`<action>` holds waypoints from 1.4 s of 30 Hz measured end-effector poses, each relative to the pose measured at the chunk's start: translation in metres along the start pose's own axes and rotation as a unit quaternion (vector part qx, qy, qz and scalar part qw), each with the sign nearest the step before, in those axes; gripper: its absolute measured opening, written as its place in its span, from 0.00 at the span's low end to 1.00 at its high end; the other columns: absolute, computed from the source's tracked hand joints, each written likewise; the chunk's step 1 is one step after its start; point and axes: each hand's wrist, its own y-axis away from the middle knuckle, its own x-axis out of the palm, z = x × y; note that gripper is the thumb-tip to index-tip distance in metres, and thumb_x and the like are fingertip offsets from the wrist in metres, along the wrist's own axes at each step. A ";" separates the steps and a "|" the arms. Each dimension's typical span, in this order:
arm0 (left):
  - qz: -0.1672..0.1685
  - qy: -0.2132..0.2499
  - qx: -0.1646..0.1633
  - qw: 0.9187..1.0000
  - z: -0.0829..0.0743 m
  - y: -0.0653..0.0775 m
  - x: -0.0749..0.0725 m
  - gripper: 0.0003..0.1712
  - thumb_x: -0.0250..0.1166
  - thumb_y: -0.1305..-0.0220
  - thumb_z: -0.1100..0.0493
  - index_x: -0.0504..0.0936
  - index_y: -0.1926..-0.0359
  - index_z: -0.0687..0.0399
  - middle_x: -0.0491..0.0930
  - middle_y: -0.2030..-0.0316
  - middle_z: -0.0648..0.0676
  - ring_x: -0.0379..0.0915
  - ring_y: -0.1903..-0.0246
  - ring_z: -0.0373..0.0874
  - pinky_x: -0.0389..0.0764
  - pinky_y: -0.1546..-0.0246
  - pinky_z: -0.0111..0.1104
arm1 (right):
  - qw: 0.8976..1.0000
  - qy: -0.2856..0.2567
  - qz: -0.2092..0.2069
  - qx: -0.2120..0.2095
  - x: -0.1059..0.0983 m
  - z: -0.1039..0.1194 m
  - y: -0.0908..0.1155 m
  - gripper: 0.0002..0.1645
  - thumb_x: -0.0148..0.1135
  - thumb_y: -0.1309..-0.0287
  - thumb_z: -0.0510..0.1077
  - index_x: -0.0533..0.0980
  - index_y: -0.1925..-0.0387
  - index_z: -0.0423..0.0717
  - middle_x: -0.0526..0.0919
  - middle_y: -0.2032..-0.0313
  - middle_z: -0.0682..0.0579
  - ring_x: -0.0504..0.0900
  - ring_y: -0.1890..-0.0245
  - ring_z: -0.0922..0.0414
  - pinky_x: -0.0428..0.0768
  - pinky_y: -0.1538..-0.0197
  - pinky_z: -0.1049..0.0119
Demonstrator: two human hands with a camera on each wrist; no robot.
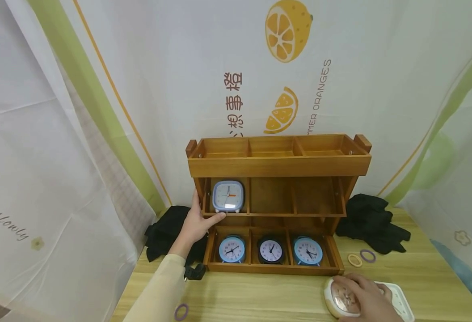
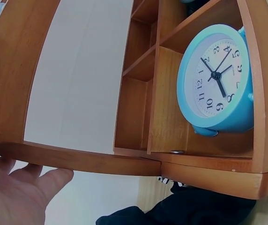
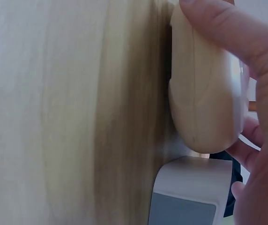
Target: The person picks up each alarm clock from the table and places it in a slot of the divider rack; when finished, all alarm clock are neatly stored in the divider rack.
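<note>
My left hand (image 1: 195, 226) grips the left side of the wooden shelf (image 1: 278, 167), thumb across the front edge of its middle tier. Just above that thumb, a square blue-rimmed alarm clock (image 1: 228, 196) stands in the left compartment. The bottom tier holds a light-blue round clock (image 1: 232, 249), a black round clock (image 1: 271, 250) and another light-blue clock (image 1: 308, 251). At the front right, my right hand (image 1: 366, 297) holds a cream rounded clock (image 1: 336, 298) by its sides, low over the table. Fingers partly cover its glossy face.
Beside the right hand lies a white rounded-corner object (image 1: 402, 302), with a grey panel in the right wrist view. Black cloths (image 1: 370, 223) flank the shelf. A yellow ring (image 1: 354, 260) and purple rings (image 1: 368, 256) lie on the table. A printed curtain (image 1: 171, 89) hangs behind.
</note>
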 end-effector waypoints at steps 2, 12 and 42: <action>-0.002 -0.003 -0.003 1.000 0.000 0.000 0.000 0.73 0.76 0.39 0.39 0.25 0.17 0.29 0.43 0.17 0.55 0.46 0.20 0.59 0.57 0.26 0.60 | 1.000 -0.012 -0.010 0.004 -0.002 0.004 0.002 0.53 0.77 0.62 0.79 0.77 0.35 0.62 0.77 0.43 0.46 0.76 0.46 0.39 0.68 0.55 0.23; 0.002 0.000 -0.010 1.000 0.000 0.000 0.000 0.73 0.76 0.38 0.39 0.24 0.17 0.33 0.41 0.17 0.57 0.44 0.20 0.59 0.55 0.25 0.60 | 0.989 -0.100 -0.106 -0.033 -0.029 0.038 0.000 0.55 0.89 0.71 0.68 0.78 0.37 0.62 0.70 0.42 0.44 0.67 0.43 0.37 0.76 0.56 0.32; 0.005 0.007 -0.006 1.000 0.002 0.000 -0.001 0.73 0.75 0.39 0.35 0.26 0.16 0.35 0.41 0.17 0.57 0.45 0.20 0.60 0.55 0.26 0.61 | 0.946 -0.122 -0.247 -0.170 -0.103 0.125 -0.103 0.60 0.94 0.70 0.53 0.74 0.30 0.65 0.65 0.35 0.41 0.59 0.38 0.41 0.76 0.53 0.38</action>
